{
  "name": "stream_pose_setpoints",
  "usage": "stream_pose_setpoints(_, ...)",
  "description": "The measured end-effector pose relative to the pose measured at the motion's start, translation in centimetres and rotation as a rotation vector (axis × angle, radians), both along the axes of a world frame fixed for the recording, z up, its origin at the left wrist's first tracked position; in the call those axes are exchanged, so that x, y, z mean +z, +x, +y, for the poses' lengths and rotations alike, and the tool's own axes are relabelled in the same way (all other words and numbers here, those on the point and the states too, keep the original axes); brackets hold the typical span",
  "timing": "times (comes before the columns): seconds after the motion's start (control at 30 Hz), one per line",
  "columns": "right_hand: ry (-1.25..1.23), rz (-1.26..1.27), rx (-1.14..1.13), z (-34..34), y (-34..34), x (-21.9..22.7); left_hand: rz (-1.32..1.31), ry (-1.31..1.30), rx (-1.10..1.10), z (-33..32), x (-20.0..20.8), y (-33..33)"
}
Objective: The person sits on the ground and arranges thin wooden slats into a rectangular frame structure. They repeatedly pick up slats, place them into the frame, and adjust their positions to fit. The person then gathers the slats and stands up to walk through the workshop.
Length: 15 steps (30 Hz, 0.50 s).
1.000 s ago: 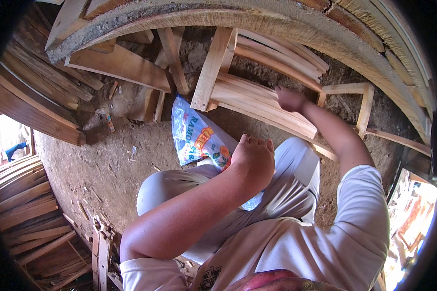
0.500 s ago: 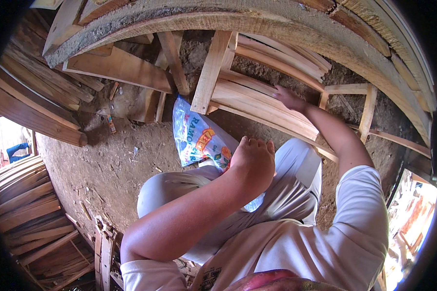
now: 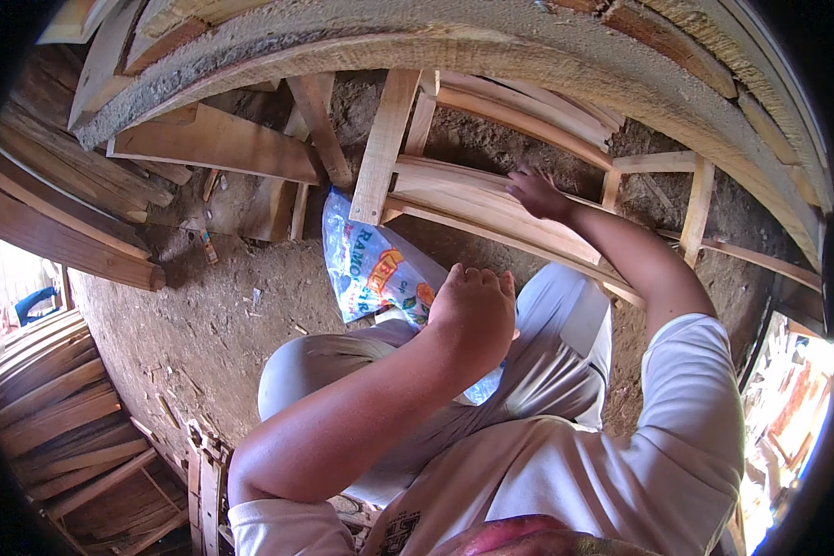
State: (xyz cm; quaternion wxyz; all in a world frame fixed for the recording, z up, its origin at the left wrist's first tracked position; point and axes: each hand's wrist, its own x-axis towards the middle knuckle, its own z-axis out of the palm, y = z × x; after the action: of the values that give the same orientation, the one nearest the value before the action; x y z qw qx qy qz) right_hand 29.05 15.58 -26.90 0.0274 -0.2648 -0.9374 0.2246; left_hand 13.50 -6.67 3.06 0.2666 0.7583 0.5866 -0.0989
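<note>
My right hand (image 3: 539,195) reaches forward to the upper edge of a pale wooden board (image 3: 491,206), its fingers bent over that edge. The board lies lengthwise within a low wooden frame (image 3: 386,139) of posts and rails. Held above my lap, my left hand (image 3: 474,301) is closed with the knuckles up. Its fingertips and anything inside them are hidden from view. Just behind it, a clear plastic bag (image 3: 366,264) with coloured print rests against my legs, partly covered by my left hand and forearm. More clear plastic (image 3: 484,387) shows below the left wrist.
A large curved timber (image 3: 417,46) arches across the far side. Several loose planks (image 3: 65,232) are piled at the left, with stacked thin wood strips (image 3: 51,380) nearer. A triangular board (image 3: 218,144) leans by the frame. Wood scraps dot the dirt floor (image 3: 204,315).
The board in the frame has tilted, so less of its broad face shows. My right hand has shifted slightly left and nearer with it. The left hand stays closed, in nearly the same place.
</note>
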Motion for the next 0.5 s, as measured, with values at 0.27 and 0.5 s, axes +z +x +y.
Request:
stream_pose_setpoints(0.27,-0.432,-0.086,-0.043,1.0,-1.1,1.7,0.005,-0.02,-0.023,0.2,0.2,-0.4)
stream_pose_setpoints(0.5,-0.252,-0.111,-0.044,-1.4,-0.5,0.9,0.0,-0.026,-0.04,0.8,0.3,-0.3)
